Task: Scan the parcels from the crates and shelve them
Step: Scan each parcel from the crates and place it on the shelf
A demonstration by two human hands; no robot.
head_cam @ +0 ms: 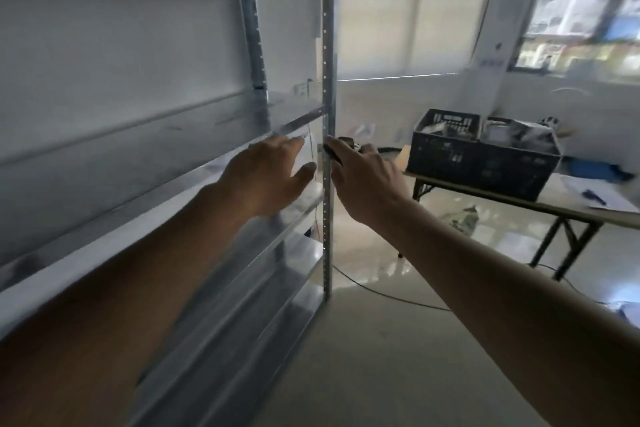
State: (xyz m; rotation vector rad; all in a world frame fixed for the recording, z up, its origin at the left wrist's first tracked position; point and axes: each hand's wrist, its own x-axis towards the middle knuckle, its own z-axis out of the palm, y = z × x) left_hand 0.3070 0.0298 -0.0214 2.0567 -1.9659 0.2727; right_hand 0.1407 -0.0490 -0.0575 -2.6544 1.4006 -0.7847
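Head view, motion-blurred. The person stands at a metal shelf unit with both arms stretched forward. The left hand is at the front edge of the middle shelf, near the upright post; its fingers look fairly straight and spread, and the grip seems loose. A pale, thin parcel shows just past the fingertips on that shelf. Blur makes it unclear whether the fingers touch it or have let go.

The right hand is just beside the post on its outer side, with the grip curled round a small dark object, likely the scanner. Only its dark top shows, so the identification is a guess.

Two dark crates sit side by side on a folding desk well apart from the shelves, at right. Both appear to hold pale parcels inside, contents blurred.

Papers and a pen lie on the desk's right end. A cable runs over the floor under the desk.

Progress judgement: early. The visible shelves look nearly bare; only the one parcel under the left hand is seen. The crates look well filled, so most scanning and shelving is left. The current step looks like placing a parcel on the middle shelf.
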